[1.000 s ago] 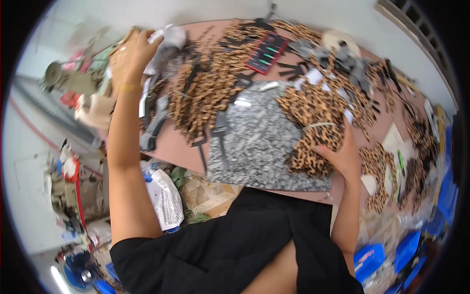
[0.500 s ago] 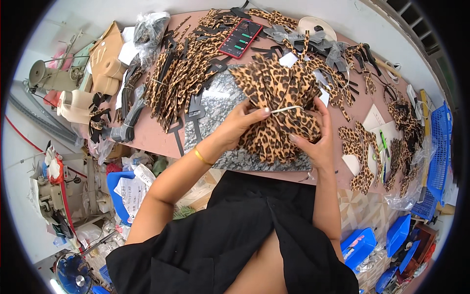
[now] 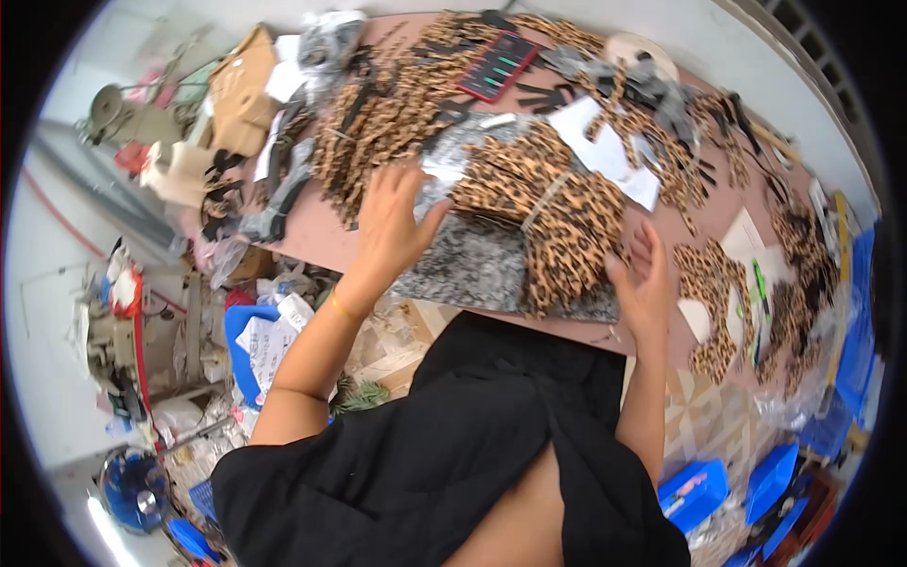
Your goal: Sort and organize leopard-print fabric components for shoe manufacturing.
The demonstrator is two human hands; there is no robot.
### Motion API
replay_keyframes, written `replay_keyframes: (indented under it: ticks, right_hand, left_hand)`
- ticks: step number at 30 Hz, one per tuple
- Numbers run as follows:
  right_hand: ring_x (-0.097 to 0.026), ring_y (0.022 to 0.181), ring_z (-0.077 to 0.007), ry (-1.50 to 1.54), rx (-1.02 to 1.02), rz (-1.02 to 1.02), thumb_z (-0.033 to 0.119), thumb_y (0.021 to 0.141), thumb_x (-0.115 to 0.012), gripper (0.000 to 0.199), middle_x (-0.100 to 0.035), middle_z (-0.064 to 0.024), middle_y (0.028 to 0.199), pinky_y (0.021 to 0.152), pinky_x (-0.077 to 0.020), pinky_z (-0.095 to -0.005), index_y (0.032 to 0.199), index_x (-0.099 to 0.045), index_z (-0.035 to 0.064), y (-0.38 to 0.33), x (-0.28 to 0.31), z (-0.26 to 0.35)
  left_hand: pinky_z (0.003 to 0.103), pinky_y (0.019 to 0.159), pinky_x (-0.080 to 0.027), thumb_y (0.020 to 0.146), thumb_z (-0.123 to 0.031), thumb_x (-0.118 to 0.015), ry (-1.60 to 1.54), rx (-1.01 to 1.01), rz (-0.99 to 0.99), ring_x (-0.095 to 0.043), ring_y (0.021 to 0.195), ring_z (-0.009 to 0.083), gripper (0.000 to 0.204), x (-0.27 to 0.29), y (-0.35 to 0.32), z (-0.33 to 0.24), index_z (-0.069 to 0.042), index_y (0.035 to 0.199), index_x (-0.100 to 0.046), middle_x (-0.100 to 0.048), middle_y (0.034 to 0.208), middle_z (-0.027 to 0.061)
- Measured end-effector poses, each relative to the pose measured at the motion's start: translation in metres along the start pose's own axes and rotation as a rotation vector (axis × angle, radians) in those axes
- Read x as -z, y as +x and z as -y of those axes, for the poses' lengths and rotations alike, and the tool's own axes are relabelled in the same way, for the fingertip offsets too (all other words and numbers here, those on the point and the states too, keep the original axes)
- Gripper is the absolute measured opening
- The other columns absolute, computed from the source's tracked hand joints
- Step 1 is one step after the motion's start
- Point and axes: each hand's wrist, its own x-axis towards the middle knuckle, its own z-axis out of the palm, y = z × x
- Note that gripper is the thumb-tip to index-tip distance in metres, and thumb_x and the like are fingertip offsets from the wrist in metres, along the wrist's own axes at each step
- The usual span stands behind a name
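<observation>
A bundle of leopard-print fabric strips (image 3: 576, 231), cinched round its middle by a pale band (image 3: 545, 201), lies over the grey speckled stone slab (image 3: 463, 269). My left hand (image 3: 392, 222) is off the bundle, to its left above the slab's edge, fingers spread and nothing in them. Beside the bundle's right end is my right hand (image 3: 645, 283), fingers apart and thumb close to the fabric; whether the thumb touches it I cannot tell. White paper (image 3: 600, 142) shows just behind the bundle.
Many more leopard-print strips (image 3: 378, 123) are heaped at the back left of the pink table (image 3: 312, 231). A red-edged phone (image 3: 498, 66) lies at the back. Leopard cut pieces (image 3: 709, 293) and a green pen-like tool (image 3: 760, 282) sit at right. Thread cones (image 3: 175, 175) stand far left.
My left hand has let go of the bundle and moved left. The bundle has turned and come down onto the slab, and my right hand has loosened from it. The whole view has shifted slightly.
</observation>
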Motion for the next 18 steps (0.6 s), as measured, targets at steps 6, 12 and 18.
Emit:
replay_keyframes:
  ticks: [6,12,18]
  right_hand:
    - [-0.041,0.13,-0.041,-0.329,0.14,0.092,0.047,0.069,-0.082,0.106,-0.04,-0.0262,0.141,0.107,-0.0345,-0.0472,0.147,-0.027,-0.0014,-0.018,-0.039,0.006]
    - [-0.04,0.131,-0.0412,-0.28,0.079,0.095,0.038,0.065,-0.086,0.108,-0.039,-0.0258,0.142,0.109,-0.0343,-0.0462,0.146,-0.027,-0.0017,-0.007,-0.046,0.002]
    - [-0.04,0.133,-0.0364,-0.193,0.13,0.23,0.023,0.066,-0.086,0.094,-0.045,-0.0201,0.143,0.11,-0.034,-0.0425,0.144,-0.038,0.0042,0.063,-0.055,0.01]
  left_hand:
    - [0.069,0.109,-0.007,0.086,-0.052,-0.063,0.331,0.094,-0.034,-0.006,0.146,0.0437,0.068,-0.056,-0.004,0.081,-0.026,0.146,-0.042,-0.012,0.16,0.0153]
    - [0.07,0.11,-0.001,0.09,-0.041,-0.054,0.317,0.074,-0.024,-0.015,0.146,0.0379,0.055,-0.067,0.021,0.109,-0.03,0.143,-0.045,-0.023,0.159,0.0026]
    - [0.075,0.106,-0.003,0.094,-0.041,-0.052,0.503,0.094,-0.001,-0.024,0.143,0.0392,0.052,-0.066,0.058,0.177,-0.032,0.144,-0.043,-0.026,0.159,-0.0022]
